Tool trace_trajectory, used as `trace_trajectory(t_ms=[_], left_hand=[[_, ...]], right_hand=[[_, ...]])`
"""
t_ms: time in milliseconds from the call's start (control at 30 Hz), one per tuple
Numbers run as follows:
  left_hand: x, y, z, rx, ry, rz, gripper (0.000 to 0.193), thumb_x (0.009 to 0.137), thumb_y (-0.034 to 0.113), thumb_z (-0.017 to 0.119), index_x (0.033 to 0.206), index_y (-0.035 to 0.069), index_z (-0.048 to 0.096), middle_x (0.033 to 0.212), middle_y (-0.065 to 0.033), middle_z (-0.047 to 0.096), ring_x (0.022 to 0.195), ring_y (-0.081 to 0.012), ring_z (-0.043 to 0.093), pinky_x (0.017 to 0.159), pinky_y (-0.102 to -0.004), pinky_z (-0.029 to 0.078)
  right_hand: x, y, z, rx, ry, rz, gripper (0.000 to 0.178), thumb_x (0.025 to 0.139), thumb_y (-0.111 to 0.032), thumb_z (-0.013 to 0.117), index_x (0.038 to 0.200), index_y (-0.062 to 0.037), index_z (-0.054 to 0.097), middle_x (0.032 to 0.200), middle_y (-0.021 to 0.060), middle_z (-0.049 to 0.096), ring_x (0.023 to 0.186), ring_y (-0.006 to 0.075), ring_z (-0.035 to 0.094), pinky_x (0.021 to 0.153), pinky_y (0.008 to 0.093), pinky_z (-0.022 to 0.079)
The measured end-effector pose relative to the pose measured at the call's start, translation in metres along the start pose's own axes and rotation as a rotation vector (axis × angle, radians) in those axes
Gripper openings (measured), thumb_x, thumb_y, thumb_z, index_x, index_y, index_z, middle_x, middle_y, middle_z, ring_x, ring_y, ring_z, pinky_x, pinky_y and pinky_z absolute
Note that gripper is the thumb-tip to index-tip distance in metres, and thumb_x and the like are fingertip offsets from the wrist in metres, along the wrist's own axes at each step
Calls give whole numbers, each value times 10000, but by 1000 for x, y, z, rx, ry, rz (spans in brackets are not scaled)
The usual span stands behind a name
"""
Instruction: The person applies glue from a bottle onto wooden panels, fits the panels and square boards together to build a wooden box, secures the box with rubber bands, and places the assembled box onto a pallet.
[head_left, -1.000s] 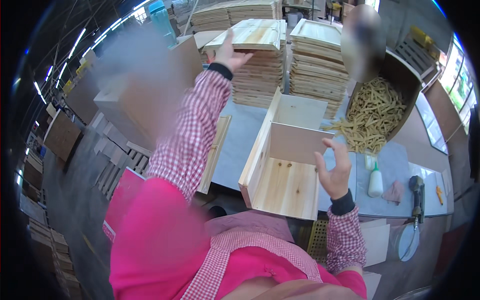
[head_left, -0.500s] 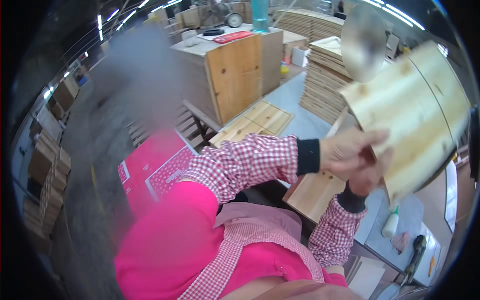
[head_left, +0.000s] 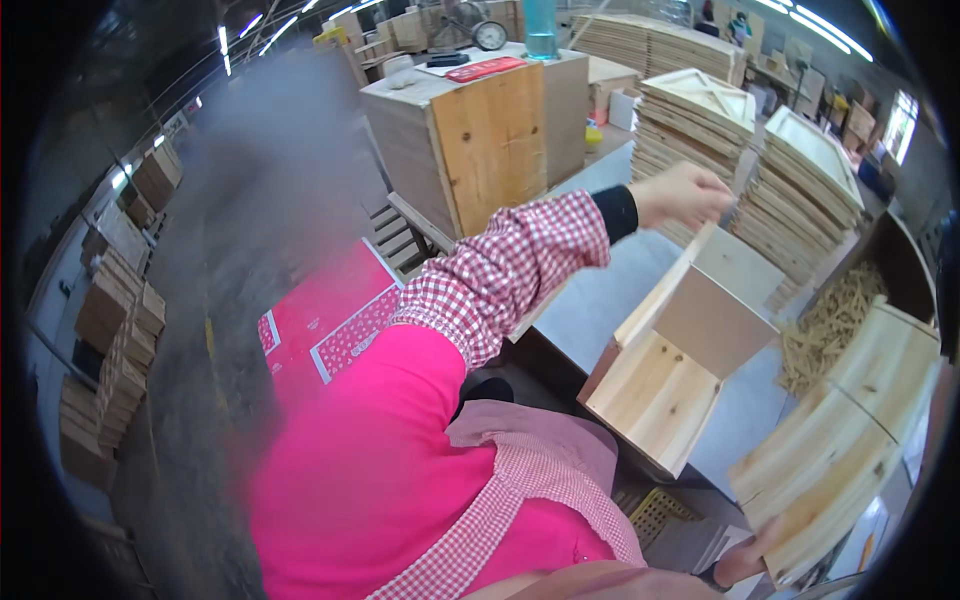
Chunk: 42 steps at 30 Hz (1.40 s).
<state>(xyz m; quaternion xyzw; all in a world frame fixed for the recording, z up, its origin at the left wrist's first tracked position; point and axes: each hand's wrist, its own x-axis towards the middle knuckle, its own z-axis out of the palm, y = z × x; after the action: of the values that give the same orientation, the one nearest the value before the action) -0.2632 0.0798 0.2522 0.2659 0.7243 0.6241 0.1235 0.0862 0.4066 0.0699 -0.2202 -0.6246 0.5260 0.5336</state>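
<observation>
The right hand [head_left: 742,562] grips a wooden panel [head_left: 832,440] stretching lengthwise forward and rightward from it, with an open box [head_left: 650,400] ahead-left, toward the farther left hand [head_left: 688,196], fingers curled, whether fully closed unclear.

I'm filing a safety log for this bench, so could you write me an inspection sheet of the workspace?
Surface: pale tabletop, bearing an open wooden box with an upright divider.
Job's things: wooden panel at right, tilted; left stack and right stack of panels behind the box.
Clutter: heaped pale strips; yellow crate below table level.
Grip: right hand grasps the wooden panel's edge; left hand, fingers bent, shows nothing held.
Cables: nothing seen.
Surroundings: wooden cabinet with a blue bottle on top; pink box at left.
</observation>
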Motion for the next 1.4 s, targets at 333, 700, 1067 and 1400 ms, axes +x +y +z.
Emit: trace_trajectory(t_ms=[333,700,1067,1400], left_hand=[[102,-98,-14,61,-90,-443,307,895,449,595,1093,215,609,1011,37,551,787,-125,462,659,-329,421],[140,-111,3,92,-47,-488,489,926,334,607,1322,67,502,1252,-80,547,1052,-174,564,913,-314,485],[157,-112,-5,224,-165,-502,434,935,252,586,1291,18,508,1192,-123,587,1035,-177,597,904,-328,503],[163,-115,0,235,-138,-568,373,922,266,614,1171,-7,563,1072,-115,633,912,-183,649,811,-334,543]], right_hand=[[-31,4,-21,-424,-511,196,380,906,-59,600,1263,57,536,1222,135,588,1101,211,564,957,326,442],[0,-17,37,-223,-662,265,398,854,-52,643,1222,53,535,1156,136,617,1069,230,590,927,349,452],[10,-23,76,-194,-673,251,296,803,-96,659,1016,99,594,895,164,681,833,202,663,734,321,517],[16,-20,88,-160,-771,115,393,789,-78,642,1148,58,560,864,206,663,804,262,681,715,326,516]])
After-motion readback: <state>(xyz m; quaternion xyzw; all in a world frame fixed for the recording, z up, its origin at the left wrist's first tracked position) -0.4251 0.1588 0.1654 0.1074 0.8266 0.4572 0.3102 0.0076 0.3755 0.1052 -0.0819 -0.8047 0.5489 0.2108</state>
